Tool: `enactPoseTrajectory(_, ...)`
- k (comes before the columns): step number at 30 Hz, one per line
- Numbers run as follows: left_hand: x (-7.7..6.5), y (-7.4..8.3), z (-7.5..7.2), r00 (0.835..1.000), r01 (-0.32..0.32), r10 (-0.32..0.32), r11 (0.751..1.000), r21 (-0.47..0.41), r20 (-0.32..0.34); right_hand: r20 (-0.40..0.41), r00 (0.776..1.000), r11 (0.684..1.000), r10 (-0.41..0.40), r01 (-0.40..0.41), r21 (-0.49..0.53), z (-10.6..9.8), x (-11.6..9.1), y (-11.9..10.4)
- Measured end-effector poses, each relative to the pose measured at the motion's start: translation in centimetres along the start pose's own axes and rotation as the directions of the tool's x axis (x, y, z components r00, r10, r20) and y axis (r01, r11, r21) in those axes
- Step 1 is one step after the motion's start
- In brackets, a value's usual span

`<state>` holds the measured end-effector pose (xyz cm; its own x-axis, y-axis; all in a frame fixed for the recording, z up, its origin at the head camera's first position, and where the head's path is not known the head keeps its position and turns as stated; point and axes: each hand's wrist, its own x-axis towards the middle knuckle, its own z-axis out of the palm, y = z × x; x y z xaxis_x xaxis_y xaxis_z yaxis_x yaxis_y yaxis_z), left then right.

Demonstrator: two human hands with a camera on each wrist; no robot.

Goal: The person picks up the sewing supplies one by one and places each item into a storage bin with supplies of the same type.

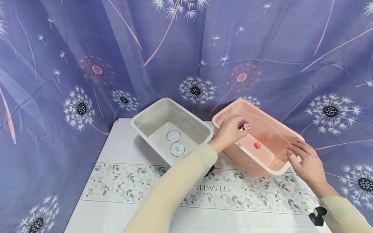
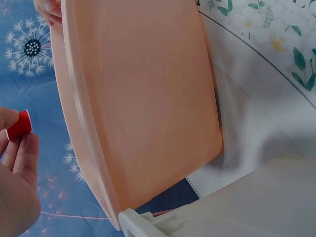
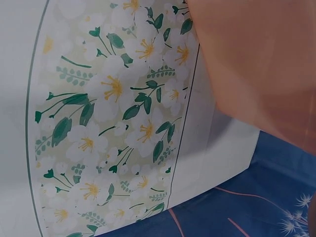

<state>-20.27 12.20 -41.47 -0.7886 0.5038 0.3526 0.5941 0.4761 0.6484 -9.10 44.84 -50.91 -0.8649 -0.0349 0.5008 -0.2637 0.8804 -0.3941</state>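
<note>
In the head view my left hand (image 1: 231,131) is above the left part of a pink bin (image 1: 247,165). Its fingers pinch a thread spool (image 1: 246,126), whose pale round end faces the camera. A bit of yellow (image 1: 241,128) shows by the fingers; its kind is unclear. The left wrist view shows the held spool as red (image 2: 19,126), between thumb and fingers. Another red spool (image 1: 257,145) lies on the pink bin's floor. My right hand (image 1: 310,163) rests at the bin's right corner, fingers loosely bent over the rim; in the right wrist view it is almost wholly hidden.
A grey bin (image 1: 151,139) stands left of the pink one, holding two round pin wheels (image 1: 173,136) with coloured pin heads around them. Both bins stand on a white table with a flowered strip (image 1: 125,184). A blue dandelion curtain (image 1: 163,48) hangs behind.
</note>
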Motion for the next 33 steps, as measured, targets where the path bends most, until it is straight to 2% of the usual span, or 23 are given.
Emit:
enactPoseTrajectory(5, 0.6, 0.0, 0.4, 1.000, -0.020, 0.019, 1.000, 0.016, 0.018, -0.005, 1.000, 1.000, -0.009, 0.009, 0.001, -0.1, 0.1, 0.0)
enactPoseTrajectory(16, 1.5, -0.2, 1.7, 0.998, -0.011, 0.002, 0.992, 0.129, 0.063, -0.015, 1.000, 1.000, -0.017, 0.017, 0.004, 0.0, 0.1, 0.0)
enactPoseTrajectory(24, 2.1, -0.3, 2.4, 0.994, -0.028, 0.002, 0.970, 0.241, 0.107, -0.015, 1.000, 1.000, -0.018, 0.018, 0.007, 0.1, 0.1, -0.1)
enactPoseTrajectory(33, 2.8, 0.0, 3.9, 0.992, -0.034, 0.003, 0.972, 0.234, 0.130, -0.013, 1.000, 1.000, -0.015, 0.015, 0.006, 0.0, 0.1, -0.1)
